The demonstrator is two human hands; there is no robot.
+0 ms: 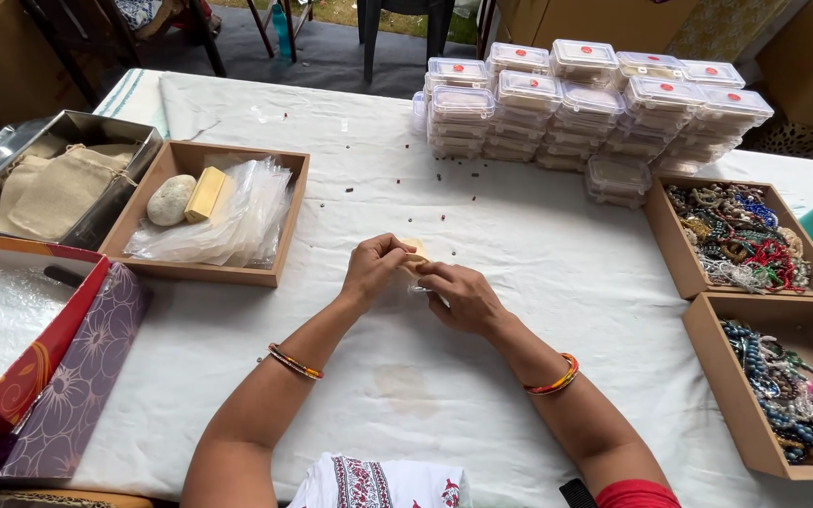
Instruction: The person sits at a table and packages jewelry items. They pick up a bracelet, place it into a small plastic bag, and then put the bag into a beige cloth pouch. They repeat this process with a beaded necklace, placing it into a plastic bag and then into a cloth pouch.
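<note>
Both my hands meet over the middle of the white tablecloth. My left hand and my right hand pinch a small pale yellow item between their fingertips; most of it is hidden by the fingers, so its kind is unclear. Each wrist wears orange bangles. Tiny dark beads lie scattered on the cloth just beyond my hands.
A wooden tray at left holds clear plastic bags, a stone and a yellow block. A metal tin with cloth pouches and a red box sit further left. Stacked clear lidded boxes stand at the back. Two wooden trays of beaded bracelets sit right.
</note>
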